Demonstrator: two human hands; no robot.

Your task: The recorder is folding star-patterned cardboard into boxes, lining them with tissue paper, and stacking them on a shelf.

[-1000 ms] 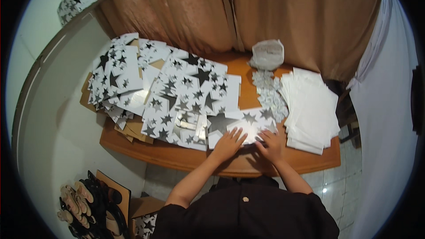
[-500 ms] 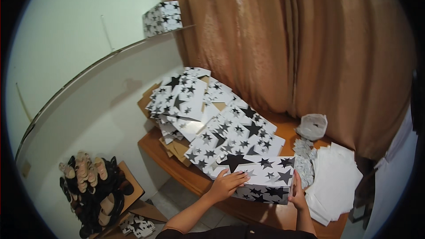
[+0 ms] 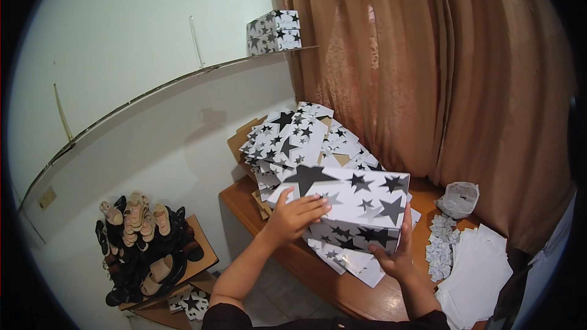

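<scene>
A closed shoe box (image 3: 382,198), white with black and grey stars, is raised over the front part of the wooden table. My left hand (image 3: 292,215) lies flat on the left part of its lid, fingers stretched to the right. Around the lower right corner my right hand (image 3: 397,258) grips the box, with its thumb on the near side and fingers along the right end. Behind and partly beneath it spreads a pile of flat star-printed cardboard pieces (image 3: 287,140).
The wooden table (image 3: 361,296) bears white paper sheets (image 3: 477,269), crumpled paper (image 3: 439,247) and a clear plastic bag (image 3: 458,200) at right. Two star boxes stand on a wall shelf (image 3: 232,61). Shoes (image 3: 147,226) are heaped on a stand at left. A brown curtain (image 3: 391,73) hangs behind.
The box has come up off the pile, held nearer to me. My right hand has shifted its hold lower on the right end. The head view has turned left.
</scene>
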